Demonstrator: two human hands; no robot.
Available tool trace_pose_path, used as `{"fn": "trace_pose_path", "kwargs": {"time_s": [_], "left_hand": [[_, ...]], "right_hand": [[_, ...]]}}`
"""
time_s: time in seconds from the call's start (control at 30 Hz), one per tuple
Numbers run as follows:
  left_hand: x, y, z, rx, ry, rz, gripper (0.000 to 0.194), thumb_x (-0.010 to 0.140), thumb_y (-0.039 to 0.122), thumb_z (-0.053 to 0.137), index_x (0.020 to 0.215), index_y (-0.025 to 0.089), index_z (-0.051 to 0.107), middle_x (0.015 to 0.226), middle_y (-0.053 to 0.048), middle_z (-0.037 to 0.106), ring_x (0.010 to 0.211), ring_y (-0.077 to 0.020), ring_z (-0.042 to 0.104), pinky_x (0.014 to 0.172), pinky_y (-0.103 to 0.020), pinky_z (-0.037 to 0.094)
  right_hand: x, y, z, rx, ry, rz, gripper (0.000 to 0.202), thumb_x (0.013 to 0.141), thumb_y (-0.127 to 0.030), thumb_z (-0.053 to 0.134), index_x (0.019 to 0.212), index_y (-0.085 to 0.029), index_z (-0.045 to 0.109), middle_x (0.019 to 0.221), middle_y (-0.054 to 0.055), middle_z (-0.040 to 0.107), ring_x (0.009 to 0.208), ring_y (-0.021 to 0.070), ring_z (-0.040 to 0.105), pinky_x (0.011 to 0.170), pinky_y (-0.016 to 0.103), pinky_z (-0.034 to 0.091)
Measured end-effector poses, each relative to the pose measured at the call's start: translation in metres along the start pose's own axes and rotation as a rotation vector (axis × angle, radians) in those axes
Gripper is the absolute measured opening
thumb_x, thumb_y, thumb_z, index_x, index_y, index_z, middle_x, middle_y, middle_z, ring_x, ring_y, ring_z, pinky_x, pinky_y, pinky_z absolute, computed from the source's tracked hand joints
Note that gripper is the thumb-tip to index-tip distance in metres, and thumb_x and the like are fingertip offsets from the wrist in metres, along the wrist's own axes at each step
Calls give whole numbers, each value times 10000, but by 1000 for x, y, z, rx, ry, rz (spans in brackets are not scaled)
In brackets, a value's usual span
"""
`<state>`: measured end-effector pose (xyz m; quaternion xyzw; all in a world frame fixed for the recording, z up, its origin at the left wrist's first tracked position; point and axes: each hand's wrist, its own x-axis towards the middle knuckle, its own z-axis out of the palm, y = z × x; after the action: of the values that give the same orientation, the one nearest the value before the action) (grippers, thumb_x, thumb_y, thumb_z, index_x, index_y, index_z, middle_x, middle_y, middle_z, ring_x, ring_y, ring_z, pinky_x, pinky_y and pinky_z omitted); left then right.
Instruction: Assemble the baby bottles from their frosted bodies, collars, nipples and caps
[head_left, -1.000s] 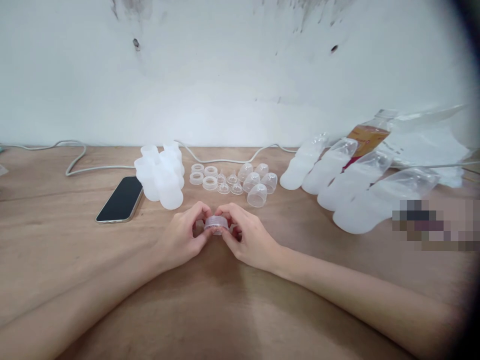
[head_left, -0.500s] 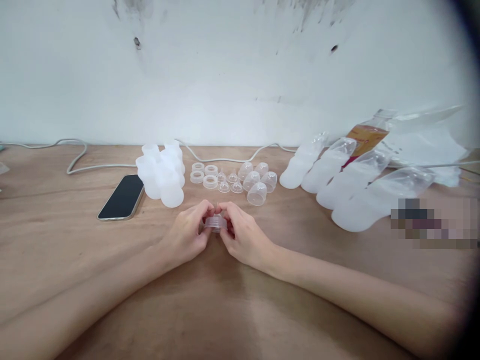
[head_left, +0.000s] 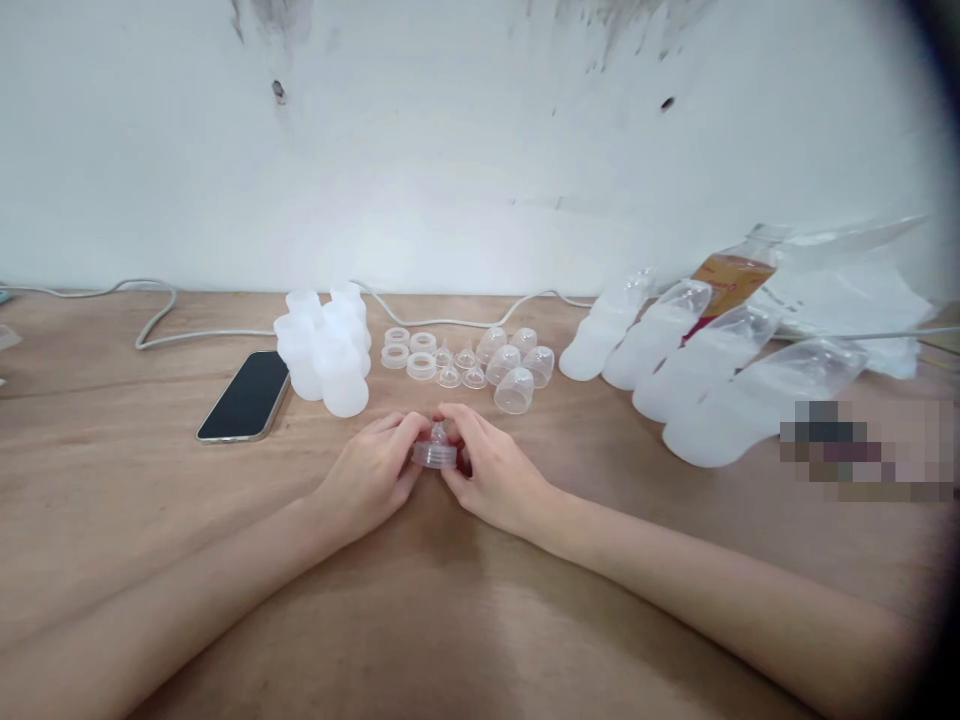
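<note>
Between both hands, low over the wooden table [head_left: 315, 620], is a clear bottle collar with a nipple [head_left: 435, 455] standing up through it. My left hand [head_left: 379, 465] has its fingers closed on the left side of the collar. On the other side my right hand [head_left: 491, 465] grips it, fingertips near the nipple's tip. Just beyond the hands lie several loose collar rings [head_left: 421, 366], several clear nipples [head_left: 473, 377] and several dome-shaped clear caps [head_left: 514, 391]. The undersides of the fingers are hidden.
White bottle bodies [head_left: 345, 390] cluster at left beside a phone [head_left: 244, 398]. Several capped bottles [head_left: 709, 430] lie in a row at right, near an orange-labelled bottle [head_left: 731, 285] and plastic bags [head_left: 847, 280]. A cable [head_left: 480, 323] runs along the wall.
My left fingertips have drawn back a little from the top, so the nipple now shows above the collar. My right hand still grips it.
</note>
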<state>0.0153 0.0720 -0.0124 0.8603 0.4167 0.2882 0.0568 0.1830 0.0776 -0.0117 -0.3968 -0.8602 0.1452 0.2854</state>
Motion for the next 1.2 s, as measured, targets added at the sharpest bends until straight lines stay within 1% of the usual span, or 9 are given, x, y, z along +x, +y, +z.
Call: {"fn": "trace_pose_path", "kwargs": {"time_s": [0.33, 0.5, 0.6, 0.73, 0.83, 0.9, 1.0, 1.1, 1.2], "left_hand": [[0, 1, 0, 76, 36, 35, 144, 737, 78, 461, 816, 186, 407, 762, -10, 553, 721, -157, 536, 635, -256, 418], [3, 3, -2, 109, 52, 98, 166, 711, 41, 435, 801, 176, 400, 716, 1, 549, 682, -147, 530, 633, -265, 398], [2, 3, -2, 124, 69, 98, 170, 707, 39, 433, 804, 175, 404, 712, 11, 555, 672, -138, 536, 640, -266, 390], [-1, 2, 0, 144, 123, 33, 127, 729, 88, 449, 803, 185, 413, 704, 12, 558, 653, -142, 535, 607, -254, 390], [-2, 2, 1, 160, 147, 13, 105, 737, 108, 448, 791, 187, 405, 686, 11, 559, 622, -144, 533, 581, -253, 390], [-2, 2, 1, 164, 138, 25, 111, 726, 114, 451, 800, 185, 407, 690, 5, 566, 625, -150, 540, 581, -259, 394], [-2, 4, -1, 162, 116, 50, 120, 727, 125, 446, 830, 181, 417, 710, -7, 583, 639, -156, 552, 592, -267, 402], [-1, 4, -2, 168, 104, 60, 96, 749, 141, 427, 838, 176, 426, 707, -11, 595, 624, -157, 555, 588, -271, 403], [-1, 3, -2, 189, 123, 79, 87, 771, 141, 414, 851, 171, 430, 701, -9, 599, 620, -154, 558, 586, -272, 405]], "right_hand": [[-1, 0, 1, 15, -21, -23, 372, 699, -90, 435, 1051, -172, 348, 794, 22, 493, 609, 111, 480, 566, 235, 409], [0, -2, 2, 11, -2, -30, 361, 701, -75, 404, 1051, -144, 345, 743, 25, 502, 589, 119, 486, 554, 243, 414], [1, -2, 0, -8, 20, -55, 334, 715, -71, 383, 1041, -140, 356, 770, 43, 515, 622, 128, 503, 566, 252, 423], [-1, -2, -2, -106, 17, -121, 291, 769, -113, 367, 1056, -157, 357, 892, 71, 512, 628, 126, 501, 546, 254, 423], [-2, -2, -3, -223, 21, -197, 250, 795, -137, 343, 1043, -155, 376, 874, 70, 497, 562, 118, 472, 475, 239, 391], [-2, -1, -2, -256, 43, -209, 236, 792, -115, 330, 1017, -156, 387, 852, 66, 500, 565, 123, 476, 469, 235, 385], [-2, 0, -1, -210, 65, -194, 248, 772, -81, 325, 1002, -156, 379, 874, 72, 509, 632, 138, 502, 520, 247, 414], [-2, 0, -1, -145, 52, -154, 262, 754, -71, 340, 998, -158, 375, 882, 72, 511, 676, 150, 510, 569, 274, 431], [-1, -1, -4, 33, 5, -75, 283, 781, -127, 391, 1057, -174, 351, 903, 61, 511, 695, 141, 512, 595, 279, 440]]}}
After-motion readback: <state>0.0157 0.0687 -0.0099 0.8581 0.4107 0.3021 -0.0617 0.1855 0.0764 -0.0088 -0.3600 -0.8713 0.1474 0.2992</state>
